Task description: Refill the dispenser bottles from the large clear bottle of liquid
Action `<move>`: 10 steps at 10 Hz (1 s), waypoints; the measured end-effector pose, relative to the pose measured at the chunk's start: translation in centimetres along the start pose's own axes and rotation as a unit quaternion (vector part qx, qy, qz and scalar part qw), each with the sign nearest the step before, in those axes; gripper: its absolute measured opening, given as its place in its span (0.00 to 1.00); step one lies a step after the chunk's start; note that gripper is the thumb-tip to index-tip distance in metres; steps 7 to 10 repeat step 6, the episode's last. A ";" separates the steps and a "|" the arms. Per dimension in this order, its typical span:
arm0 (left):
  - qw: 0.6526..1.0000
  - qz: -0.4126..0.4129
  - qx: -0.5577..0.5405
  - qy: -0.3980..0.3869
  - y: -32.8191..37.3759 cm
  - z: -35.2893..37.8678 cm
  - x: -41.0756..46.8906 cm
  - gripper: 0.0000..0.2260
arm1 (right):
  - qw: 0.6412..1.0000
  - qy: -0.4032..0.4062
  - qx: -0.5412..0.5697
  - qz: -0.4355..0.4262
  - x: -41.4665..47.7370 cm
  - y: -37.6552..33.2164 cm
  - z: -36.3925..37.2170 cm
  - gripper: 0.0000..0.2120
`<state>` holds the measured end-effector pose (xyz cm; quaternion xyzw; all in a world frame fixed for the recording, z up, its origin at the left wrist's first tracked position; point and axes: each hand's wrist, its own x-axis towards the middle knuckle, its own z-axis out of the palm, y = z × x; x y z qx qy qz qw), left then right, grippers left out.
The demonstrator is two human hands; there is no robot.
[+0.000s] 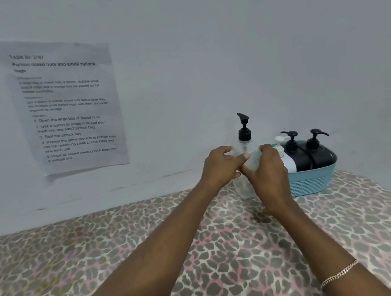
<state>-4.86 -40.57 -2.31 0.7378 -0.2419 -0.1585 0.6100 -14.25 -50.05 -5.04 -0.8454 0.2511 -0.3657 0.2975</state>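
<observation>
1. The clear pump bottle [244,188] stands upright on the leopard-print worktop [207,261], just left of the blue basket [310,183].
2. Left hand [220,167]: grip curled round the bottle's shoulder; right hand [267,172]: grip wrapped round its body.
3. Black dispenser bottles [296,157] stand in the basket.
4. Bare worktop spreads left of the basket; its rounded edge drops away right of it.

A plain home room, it looked: leopard-print tablecloth [105,264] lay across the bottom, white wall [223,41] behind, task sheet [67,104] taped upper left, pump bottles [302,159] in a blue basket [310,184] right of centre.
</observation>
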 end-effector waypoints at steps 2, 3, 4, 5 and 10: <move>0.999 -0.009 0.035 0.012 0.3 1.1 0.9 0.33 | 0.999 0.006 -0.047 0.010 1.0 0.3 0.6 0.24; 0.999 -0.012 0.052 0.012 0.4 1.2 1.1 0.34 | 0.998 0.003 -0.057 0.014 1.2 0.2 0.5 0.24; 0.997 -0.004 0.070 0.009 0.4 1.1 1.2 0.35 | 0.998 -0.014 -0.057 0.020 1.4 0.5 0.5 0.27; 0.996 -0.006 0.089 0.007 0.6 0.5 0.5 0.38 | 0.998 -0.038 -0.042 0.020 1.2 0.3 0.0 0.32; 0.993 -0.004 0.116 0.014 1.2 -0.3 -0.4 0.40 | 0.998 -0.045 -0.030 0.031 1.1 -0.1 -0.6 0.39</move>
